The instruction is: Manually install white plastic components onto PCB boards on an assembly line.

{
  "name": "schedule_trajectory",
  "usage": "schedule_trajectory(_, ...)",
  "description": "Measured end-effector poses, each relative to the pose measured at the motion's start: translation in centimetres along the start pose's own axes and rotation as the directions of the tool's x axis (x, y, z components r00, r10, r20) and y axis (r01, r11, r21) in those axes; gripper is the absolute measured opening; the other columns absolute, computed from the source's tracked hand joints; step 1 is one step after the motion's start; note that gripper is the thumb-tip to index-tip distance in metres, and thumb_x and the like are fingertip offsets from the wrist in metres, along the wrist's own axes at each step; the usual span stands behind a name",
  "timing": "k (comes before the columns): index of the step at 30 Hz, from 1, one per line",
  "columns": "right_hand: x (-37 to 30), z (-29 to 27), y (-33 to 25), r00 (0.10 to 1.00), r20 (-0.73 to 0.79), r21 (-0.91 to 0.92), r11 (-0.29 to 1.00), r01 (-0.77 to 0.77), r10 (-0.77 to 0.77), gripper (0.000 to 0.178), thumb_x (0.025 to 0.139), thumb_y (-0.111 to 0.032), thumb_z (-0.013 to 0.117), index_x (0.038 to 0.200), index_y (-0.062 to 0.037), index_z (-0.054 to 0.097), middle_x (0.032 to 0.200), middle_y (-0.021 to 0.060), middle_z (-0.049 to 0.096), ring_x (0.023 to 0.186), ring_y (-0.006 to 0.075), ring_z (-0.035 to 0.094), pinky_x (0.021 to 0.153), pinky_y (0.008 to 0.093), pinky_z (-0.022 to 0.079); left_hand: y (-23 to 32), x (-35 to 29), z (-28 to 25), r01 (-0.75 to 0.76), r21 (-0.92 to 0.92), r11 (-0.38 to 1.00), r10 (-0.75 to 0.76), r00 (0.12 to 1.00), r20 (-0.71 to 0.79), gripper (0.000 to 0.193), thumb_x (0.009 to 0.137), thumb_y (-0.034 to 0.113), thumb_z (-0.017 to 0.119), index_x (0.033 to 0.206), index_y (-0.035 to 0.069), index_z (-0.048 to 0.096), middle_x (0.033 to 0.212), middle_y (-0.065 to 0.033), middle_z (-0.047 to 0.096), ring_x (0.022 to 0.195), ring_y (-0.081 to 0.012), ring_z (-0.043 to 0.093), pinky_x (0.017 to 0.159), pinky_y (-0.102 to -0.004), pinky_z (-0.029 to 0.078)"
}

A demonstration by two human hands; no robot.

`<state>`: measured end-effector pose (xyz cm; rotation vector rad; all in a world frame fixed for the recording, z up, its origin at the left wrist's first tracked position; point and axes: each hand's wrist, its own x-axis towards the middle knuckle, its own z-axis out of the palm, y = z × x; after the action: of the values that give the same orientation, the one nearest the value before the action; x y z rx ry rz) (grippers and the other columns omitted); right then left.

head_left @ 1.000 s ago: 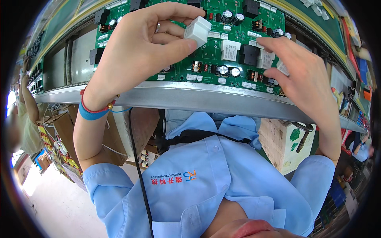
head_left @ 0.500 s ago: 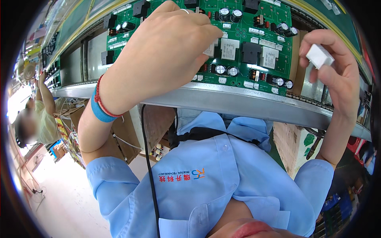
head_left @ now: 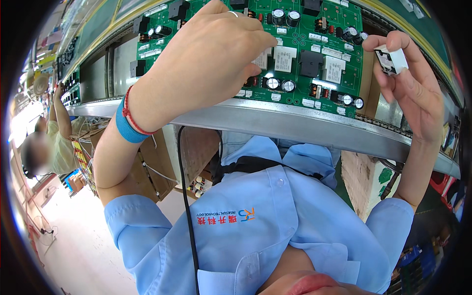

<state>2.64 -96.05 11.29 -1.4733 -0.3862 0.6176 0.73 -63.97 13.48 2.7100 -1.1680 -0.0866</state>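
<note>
My left hand (head_left: 216, 56) is over a green circuit board (head_left: 319, 44), fingers curled down. Between its thumb and forefinger shows a white block-shaped relay (head_left: 261, 61) on the board; the other fingertips are hidden behind the hand. Beside it stand another white relay (head_left: 284, 59), a black relay (head_left: 311, 64) and a third white one (head_left: 333, 69). Off the board's right end, my right hand (head_left: 415, 81) pinches a loose white relay (head_left: 392, 60) between thumb and fingers. That relay is tilted, and its darker underside with metal parts faces left.
A metal rail (head_left: 295, 118) runs along the board's near side, with a conveyor chain (head_left: 383, 124) beside it. A black cable (head_left: 185, 196) hangs in front of my shirt. Far left, another person (head_left: 59, 147) stands by the line with an arm raised.
My right hand has turned the loose relay so its underside shows, and has shifted slightly left. My left hand stays at the same relay, almost unmoved.
</note>
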Motion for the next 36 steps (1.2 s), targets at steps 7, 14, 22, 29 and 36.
schedule_trajectory(7, -0.7, 0.4, 0.2, 0.999, -0.034, -0.198, 0.98, -0.009, 0.002, 0.024, 0.091, -0.016, 0.062, 0.111, -0.0026, 0.061, 0.131, 0.0109, 0.052, 0.107, 0.02, 0.061, 0.091, 0.029, 0.047, -0.1, 0.4, -0.2, -0.069, 0.085, 0.994, 0.066, 0.997, 0.034, 0.038, 0.071, 0.006, 0.075, 0.109, 0.007, 0.069, 0.101, -0.0078, 0.068, 0.091, -0.0274, 0.056, 0.085, -0.0377, 0.042)
schedule_trajectory(14, -0.3, 2.5, -0.4, 0.965, 0.032, -0.876, 0.458, 0.152, -0.259, 0.031, 0.077, 0.003, 0.065, 0.108, -0.0027, 0.066, 0.113, 0.0086, 0.065, 0.098, 0.0204, 0.062, 0.082, 0.0296, 0.049, -0.2, 0.2, -0.2, -0.075, 0.111, 0.991, 0.07, 0.996, 0.051, 0.038, 0.071, 0.004, 0.075, 0.108, 0.006, 0.07, 0.099, -0.0082, 0.068, 0.092, -0.0266, 0.057, 0.086, -0.0375, 0.043)
schedule_trajectory(22, 0.1, 3.8, 0.0, 0.947, 0.064, -0.9, 0.391, 0.191, -0.316, 0.04, 0.07, 0.005, 0.07, 0.107, -0.0069, 0.061, 0.095, 0.0089, 0.066, 0.088, 0.0285, 0.064, 0.07, 0.0357, 0.05, 0.4, 0.2, -0.2, -0.006, 0.107, 0.994, 0.003, 1.0, 0.031, 0.035, 0.07, 0.004, 0.075, 0.104, 0.008, 0.072, 0.1, -0.0049, 0.066, 0.09, -0.0269, 0.054, 0.083, -0.0372, 0.045)
schedule_trajectory(29, 0.4, 4.3, -0.8, 0.945, 0.174, -0.962, 0.157, 0.223, -0.278, 0.044, 0.069, 0.002, 0.073, 0.109, -0.0104, 0.06, 0.091, 0.0072, 0.065, 0.086, 0.0277, 0.063, 0.068, 0.0371, 0.05, -0.7, -0.1, 0.3, -0.053, 0.02, 0.998, 0.053, 0.998, -0.022, 0.034, 0.071, 0.005, 0.076, 0.104, 0.008, 0.072, 0.1, -0.0053, 0.066, 0.089, -0.0265, 0.053, 0.083, -0.037, 0.044)
schedule_trajectory(36, 0.7, 4.0, -1.3, 0.954, 0.22, -0.944, 0.201, 0.26, -0.202, 0.045, 0.071, -0.001, 0.073, 0.112, -0.0107, 0.058, 0.086, 0.0076, 0.062, 0.081, 0.0276, 0.063, 0.065, 0.0376, 0.049, -1.9, -0.5, 1.3, -0.084, -0.054, 0.995, 0.077, 0.991, -0.106, 0.044, 0.072, 0.006, 0.077, 0.115, 0.009, 0.068, 0.096, -0.0064, 0.067, 0.085, -0.0244, 0.058, 0.085, -0.0371, 0.043)
